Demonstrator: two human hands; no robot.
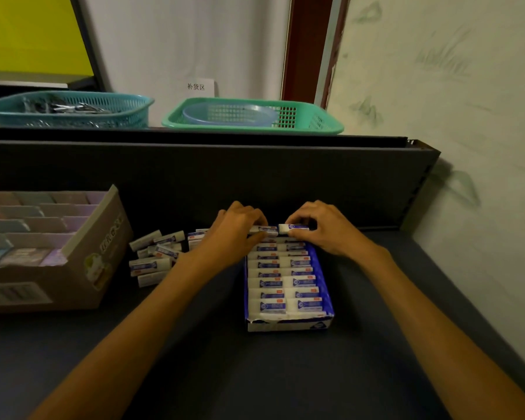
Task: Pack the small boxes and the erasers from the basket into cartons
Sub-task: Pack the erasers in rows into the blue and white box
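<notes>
A blue and white carton lies on the dark shelf, filled with two columns of white erasers in blue sleeves. At its far end my left hand pinches one eraser and my right hand pinches another eraser, both held just above the back row. A loose heap of erasers lies left of the carton, beside my left forearm.
A large cardboard carton with rows of small pastel boxes stands at the left. On the ledge behind are a teal basket and a green basket holding a blue bowl. A wall closes the right side.
</notes>
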